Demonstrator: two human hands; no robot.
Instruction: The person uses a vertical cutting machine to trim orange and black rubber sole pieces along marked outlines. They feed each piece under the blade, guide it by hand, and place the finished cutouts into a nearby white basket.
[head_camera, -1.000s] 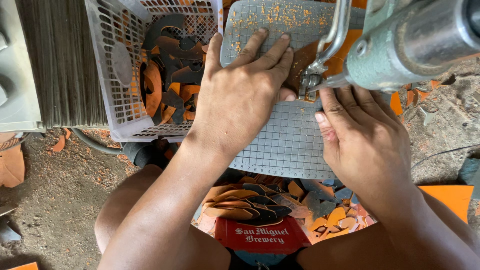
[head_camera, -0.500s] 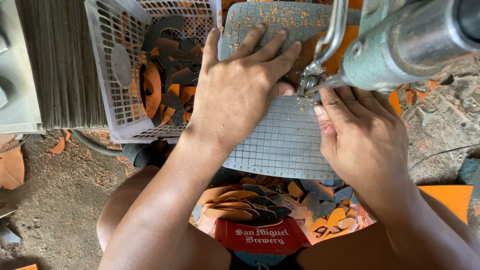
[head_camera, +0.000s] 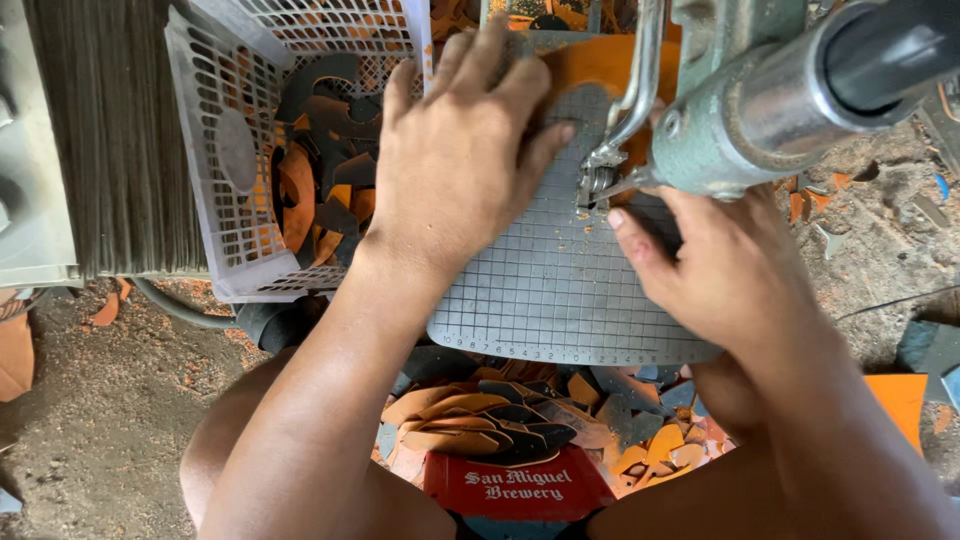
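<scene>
One head-worn camera looks steeply down, close over the gridded mat (head_camera: 560, 290) (no second view).

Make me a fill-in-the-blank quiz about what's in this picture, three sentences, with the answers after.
1. The left hand presses flat on a grey mat marked with a ____ of lines.
2. The white plastic basket of cut pieces stands to the ____ of the mat.
3. The right hand rests on the mat just below the green ____.

Missing words: grid; left; machine
</scene>
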